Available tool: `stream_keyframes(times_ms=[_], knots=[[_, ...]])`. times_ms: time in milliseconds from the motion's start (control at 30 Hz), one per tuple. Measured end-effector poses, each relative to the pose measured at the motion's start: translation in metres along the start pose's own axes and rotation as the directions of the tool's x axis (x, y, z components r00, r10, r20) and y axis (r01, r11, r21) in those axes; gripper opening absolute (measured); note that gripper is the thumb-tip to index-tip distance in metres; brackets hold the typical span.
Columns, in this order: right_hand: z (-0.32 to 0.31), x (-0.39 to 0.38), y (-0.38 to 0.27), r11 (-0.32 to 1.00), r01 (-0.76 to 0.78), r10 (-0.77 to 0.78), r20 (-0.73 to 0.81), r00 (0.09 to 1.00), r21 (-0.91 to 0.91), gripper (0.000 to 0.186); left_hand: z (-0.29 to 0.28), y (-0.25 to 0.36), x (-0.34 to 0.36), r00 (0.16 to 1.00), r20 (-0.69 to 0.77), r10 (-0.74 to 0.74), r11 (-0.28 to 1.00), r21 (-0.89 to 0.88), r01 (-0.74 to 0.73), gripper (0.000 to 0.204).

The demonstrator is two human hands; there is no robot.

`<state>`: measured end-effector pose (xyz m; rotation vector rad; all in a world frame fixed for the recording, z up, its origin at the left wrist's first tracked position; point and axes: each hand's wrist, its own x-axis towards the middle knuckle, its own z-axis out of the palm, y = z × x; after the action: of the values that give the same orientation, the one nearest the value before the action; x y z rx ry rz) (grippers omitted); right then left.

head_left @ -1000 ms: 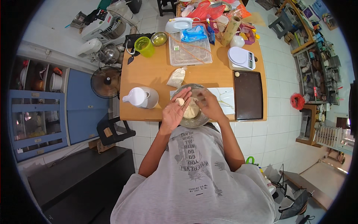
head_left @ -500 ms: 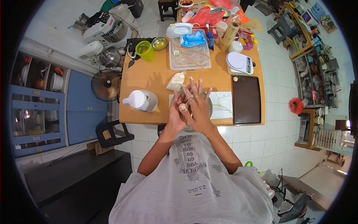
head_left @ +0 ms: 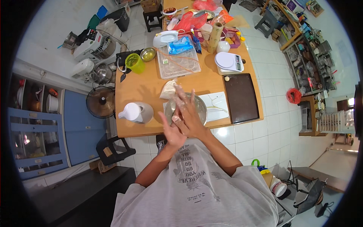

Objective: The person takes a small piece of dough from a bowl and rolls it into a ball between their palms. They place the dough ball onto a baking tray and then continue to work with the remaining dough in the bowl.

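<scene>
My right hand [head_left: 188, 115] lies across my left hand [head_left: 174, 133], palm toward palm, both above a round metal bowl [head_left: 202, 108]. White, doughy residue coats the right fingers, which are stretched out and spread. My left palm is turned up with its thumb out to the side, and its other fingers are partly covered by the right hand. Whether anything lies between the palms is hidden. A bag of white powder [head_left: 167, 90] sits just beyond the bowl. On the dark baking tray [head_left: 242, 100] to the right rests one small pale ball [head_left: 227, 78].
Left of the bowl stands a white jug [head_left: 140, 112]. A white sheet [head_left: 216, 106] lies between bowl and tray. Farther back are a kitchen scale [head_left: 228, 62], a clear plastic box [head_left: 177, 66], a green cup [head_left: 135, 63] and a small metal bowl [head_left: 148, 54].
My hands have shifted against each other, with the left thumb now out to the side. The whole view has turned slightly, and more of the metal bowl shows.
</scene>
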<state>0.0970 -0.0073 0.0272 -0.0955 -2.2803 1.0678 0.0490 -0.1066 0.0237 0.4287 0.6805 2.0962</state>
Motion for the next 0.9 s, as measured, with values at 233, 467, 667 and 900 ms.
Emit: stream_keyframes(times_ms=[233,467,667,900], knots=[[0.006,0.010,-0.036,0.939,-0.116,0.177,-0.165,0.970,0.325,0.061,0.012,0.002,0.002,0.997,0.001,0.079,0.937,0.341,-0.075,0.099],[0.005,0.004,-0.042,0.952,-0.124,0.175,-0.167,0.970,0.280,0.058,0.010,0.003,0.014,0.990,-0.087,0.114,0.991,0.079,-0.108,0.093],[-0.006,0.001,-0.041,0.976,-0.083,0.079,0.028,0.996,0.203,0.056,0.028,0.020,0.020,0.993,-0.118,-0.007,0.993,-0.115,-0.007,0.090],[-0.017,0.004,-0.021,0.972,-0.165,0.146,0.116,0.982,0.166,0.056,0.023,0.026,0.018,0.991,-0.059,-0.120,0.993,0.014,0.121,0.090]])
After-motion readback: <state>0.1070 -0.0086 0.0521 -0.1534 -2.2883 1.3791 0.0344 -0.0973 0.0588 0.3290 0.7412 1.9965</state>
